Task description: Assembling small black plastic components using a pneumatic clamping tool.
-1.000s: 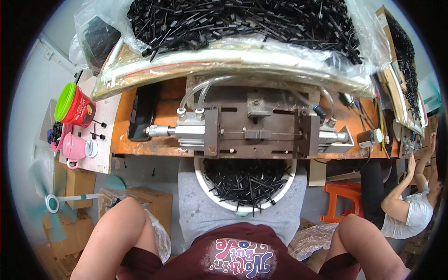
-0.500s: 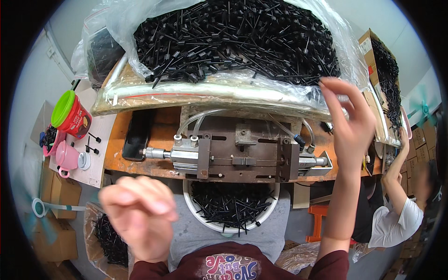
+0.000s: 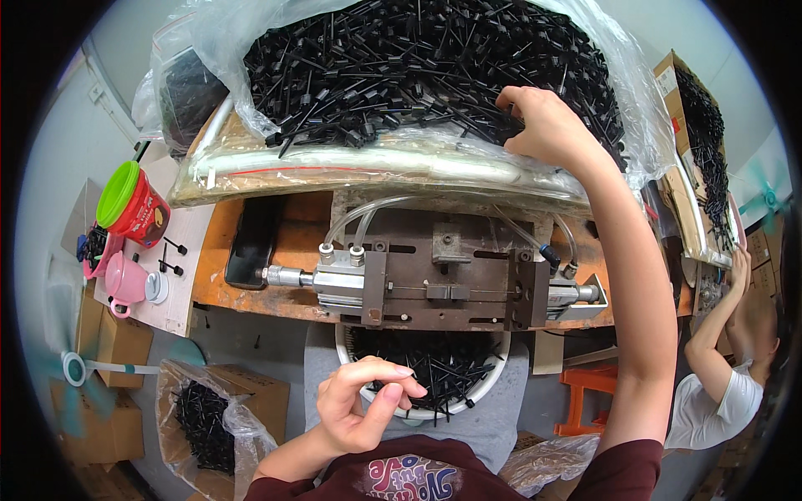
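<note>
My right hand (image 3: 547, 125) reaches onto the front of a large heap of black plastic parts with thin stems (image 3: 401, 75), heaped in a clear plastic liner. Its thumb and fingers are apart at the parts; no held piece shows. My left hand (image 3: 363, 405) hovers over the left side of a white basket (image 3: 341, 346) in my lap, loosely curled, thumb and fingertips apart, nothing visible between them. More black stemmed parts (image 3: 434, 367) fill the basket. Between the hands stands a brown metal fixture (image 3: 409, 292) with a small block at its middle and a pneumatic cylinder (image 3: 338, 288) at the left.
Clear air hoses (image 3: 338, 221) arch over the fixture. A dark phone-like slab (image 3: 251, 250) lies left of it. Further left stand a red tub (image 3: 142, 217) and a pink cup (image 3: 125, 280). A lined carton (image 3: 180, 426) sits low left. A co-worker (image 3: 718, 392) works at the right.
My right hand has moved left and forward onto the heap of parts. My left hand has moved right, from beside the basket to over its left side.
</note>
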Motion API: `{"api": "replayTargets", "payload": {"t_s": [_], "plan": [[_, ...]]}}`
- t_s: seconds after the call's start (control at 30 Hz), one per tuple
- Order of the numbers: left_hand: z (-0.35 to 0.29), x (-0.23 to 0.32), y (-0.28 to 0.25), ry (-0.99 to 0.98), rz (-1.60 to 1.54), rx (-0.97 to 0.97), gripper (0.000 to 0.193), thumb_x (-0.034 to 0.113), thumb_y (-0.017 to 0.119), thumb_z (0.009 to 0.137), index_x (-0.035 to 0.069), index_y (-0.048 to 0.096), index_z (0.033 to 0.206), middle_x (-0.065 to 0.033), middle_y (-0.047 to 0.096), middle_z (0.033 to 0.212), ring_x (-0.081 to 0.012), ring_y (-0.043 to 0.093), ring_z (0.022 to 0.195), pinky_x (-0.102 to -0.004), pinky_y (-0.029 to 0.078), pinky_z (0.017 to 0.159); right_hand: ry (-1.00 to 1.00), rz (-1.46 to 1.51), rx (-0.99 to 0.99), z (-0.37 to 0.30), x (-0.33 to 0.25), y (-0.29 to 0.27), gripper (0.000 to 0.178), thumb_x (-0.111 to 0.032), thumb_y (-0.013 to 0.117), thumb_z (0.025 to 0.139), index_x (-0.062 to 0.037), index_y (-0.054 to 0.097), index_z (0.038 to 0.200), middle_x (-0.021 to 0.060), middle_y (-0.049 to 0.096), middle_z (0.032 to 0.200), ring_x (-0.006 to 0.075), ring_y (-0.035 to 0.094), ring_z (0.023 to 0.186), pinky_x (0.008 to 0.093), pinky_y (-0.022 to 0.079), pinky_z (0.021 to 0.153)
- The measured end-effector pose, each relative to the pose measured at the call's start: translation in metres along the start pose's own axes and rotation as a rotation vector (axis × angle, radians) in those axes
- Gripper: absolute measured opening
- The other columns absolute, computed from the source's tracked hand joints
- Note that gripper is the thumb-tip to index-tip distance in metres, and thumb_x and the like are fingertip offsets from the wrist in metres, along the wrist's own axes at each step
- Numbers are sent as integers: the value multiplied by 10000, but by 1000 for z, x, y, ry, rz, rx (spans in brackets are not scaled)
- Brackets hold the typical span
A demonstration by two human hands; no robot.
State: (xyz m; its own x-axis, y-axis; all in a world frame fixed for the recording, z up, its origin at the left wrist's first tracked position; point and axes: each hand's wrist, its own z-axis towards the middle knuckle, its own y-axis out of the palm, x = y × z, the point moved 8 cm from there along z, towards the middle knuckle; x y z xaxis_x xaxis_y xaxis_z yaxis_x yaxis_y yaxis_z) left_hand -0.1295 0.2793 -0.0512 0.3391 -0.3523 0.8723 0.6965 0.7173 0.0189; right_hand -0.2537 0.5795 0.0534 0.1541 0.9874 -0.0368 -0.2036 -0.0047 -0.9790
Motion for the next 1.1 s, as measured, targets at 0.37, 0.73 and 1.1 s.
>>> {"api": "replayTargets", "payload": {"t_s": [0.37, 0.73, 1.1], "plan": [[2, -10, -2, -36, 36, -2, 210, -59, 493, 946, -38, 492, 1154, -193, 666, 852, -171, 662, 710, -249, 543, 585, 24, 201, 212, -21, 15, -21, 223, -33, 695, 775, -10, 706, 997, 165, 704, 914, 295, 684, 882, 369, 542, 818], [-6, 57, 106, -26, -878, -855, 183, 35, 730, 809, 17, 711, 990, -105, 703, 974, -258, 675, 855, -357, 547, 694, 88, 1180, 464, -92, -16, -45, 188, -148, 693, 911, 38, 663, 899, 112, 676, 925, 82, 582, 629, 220, 463, 570], [7, 82, 142, 207, -868, -844, 221, 41, 751, 785, 31, 712, 1002, -112, 700, 990, -256, 675, 864, -353, 547, 706, 159, 1547, 277, -187, -66, -3, 147, -29, 693, 856, 78, 634, 938, 171, 684, 805, 148, 610, 527, 229, 488, 493]]}}
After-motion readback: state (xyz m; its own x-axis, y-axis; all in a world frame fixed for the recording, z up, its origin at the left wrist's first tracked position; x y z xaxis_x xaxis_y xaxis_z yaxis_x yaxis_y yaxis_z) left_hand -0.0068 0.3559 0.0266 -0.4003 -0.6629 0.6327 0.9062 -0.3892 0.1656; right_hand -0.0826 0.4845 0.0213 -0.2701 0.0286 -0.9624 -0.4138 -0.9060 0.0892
